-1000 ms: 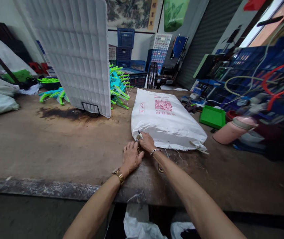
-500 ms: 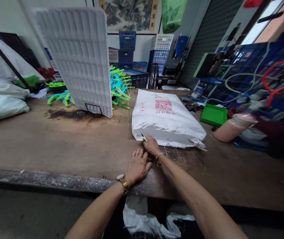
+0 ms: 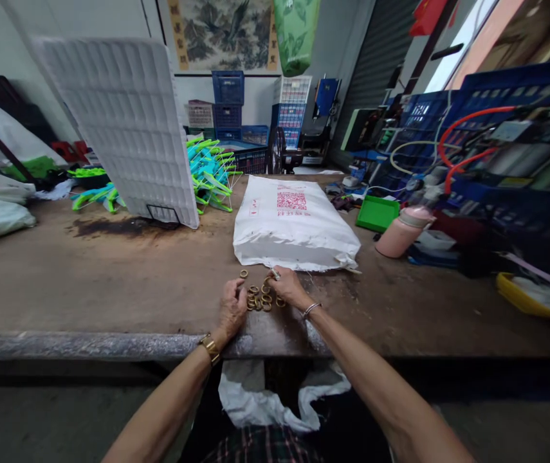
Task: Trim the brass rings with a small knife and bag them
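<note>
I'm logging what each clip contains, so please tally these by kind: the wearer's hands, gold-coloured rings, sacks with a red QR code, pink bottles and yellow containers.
Hands, left hand and right hand: 2
Gold-coloured rings: at least 8, overlapping
QR-code sack: 1
Pink bottle: 1
Yellow container: 1
Total: at least 13

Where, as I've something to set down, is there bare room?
The table is bare left of the left hand, before the white panel, and between the right hand and yellow tray. Crowded: rings between the hands, and beyond the pink bottle.
</note>
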### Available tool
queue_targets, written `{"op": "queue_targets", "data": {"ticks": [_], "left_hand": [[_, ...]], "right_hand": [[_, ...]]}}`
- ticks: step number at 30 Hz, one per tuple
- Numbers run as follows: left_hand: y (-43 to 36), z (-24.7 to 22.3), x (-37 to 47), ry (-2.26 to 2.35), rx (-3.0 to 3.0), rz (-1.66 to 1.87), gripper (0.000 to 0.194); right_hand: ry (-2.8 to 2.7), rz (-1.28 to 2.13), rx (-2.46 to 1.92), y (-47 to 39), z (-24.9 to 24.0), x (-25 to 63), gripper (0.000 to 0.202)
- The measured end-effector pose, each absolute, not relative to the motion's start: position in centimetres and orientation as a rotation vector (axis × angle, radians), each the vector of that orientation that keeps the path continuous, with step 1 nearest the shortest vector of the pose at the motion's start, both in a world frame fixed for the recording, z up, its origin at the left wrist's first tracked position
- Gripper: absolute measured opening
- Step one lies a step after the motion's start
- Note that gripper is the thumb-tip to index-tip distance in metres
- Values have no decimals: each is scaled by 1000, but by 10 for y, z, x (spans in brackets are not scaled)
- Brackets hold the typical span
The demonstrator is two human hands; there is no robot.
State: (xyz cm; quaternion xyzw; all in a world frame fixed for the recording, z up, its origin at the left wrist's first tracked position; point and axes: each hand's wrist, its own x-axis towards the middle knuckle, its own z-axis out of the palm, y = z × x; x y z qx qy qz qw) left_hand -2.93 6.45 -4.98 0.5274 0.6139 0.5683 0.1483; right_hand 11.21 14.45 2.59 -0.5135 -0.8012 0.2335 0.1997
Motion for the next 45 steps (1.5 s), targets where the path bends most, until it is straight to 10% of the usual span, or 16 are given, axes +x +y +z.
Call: {"op": "queue_targets", "data": {"ticks": [13,45], "left_hand": [[-19,4,14,1318,935,1548,26],[-46,4,14,1222,1051,1229,26]], "right_hand": [[-1908,1250,-1241,54,30,122,8],[-1794,1352,-1277,14,25,134,25]]}}
